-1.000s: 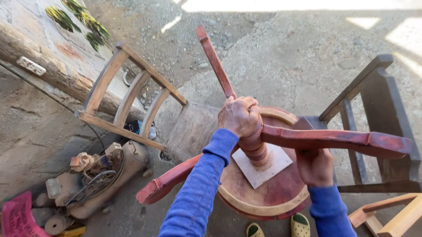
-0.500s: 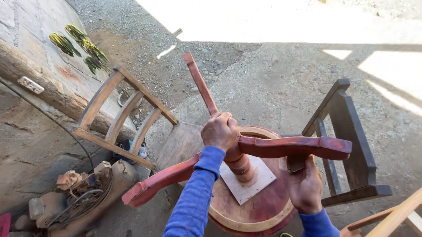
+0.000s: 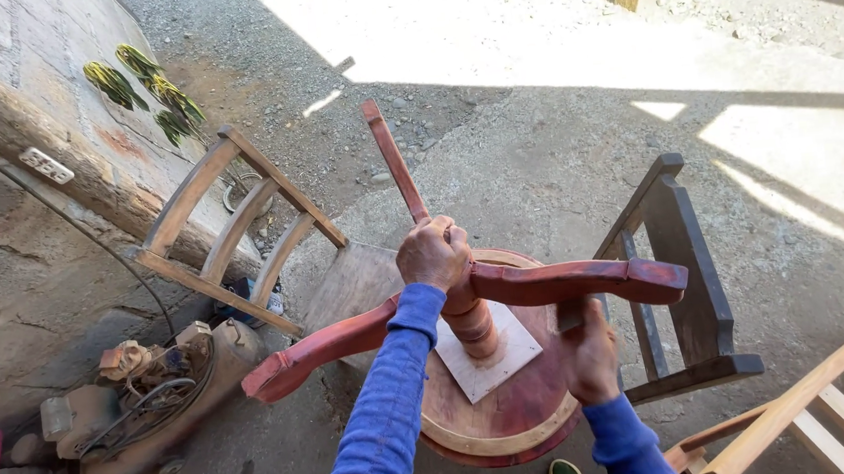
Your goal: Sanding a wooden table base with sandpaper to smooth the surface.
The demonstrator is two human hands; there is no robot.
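You are standing over a small round red table [image 3: 496, 412] that is resting upside down, its top lying on the seats of two chairs and its turned pedestal and three curved legs pointing up toward you. Your left hand [image 3: 432, 254] is gripping the hub where the three legs meet, fingers curled tight over the joint. Your right hand [image 3: 589, 354] is lower and well apart from the left, closing on the underside of the right leg [image 3: 586, 281], near the table's rim. A pale square plate [image 3: 487, 357] is sitting at the foot of the pedestal, against the underside of the tabletop. One leg [image 3: 395, 164] is pointing away from you and another [image 3: 316, 351] is reaching out to the left. A light wooden chair [image 3: 231, 232] is standing to the left against the stone wall, and a dark chair [image 3: 691, 276] is standing just beside the table on the right. An old motor [image 3: 134, 405] is lying on the concrete floor at lower left
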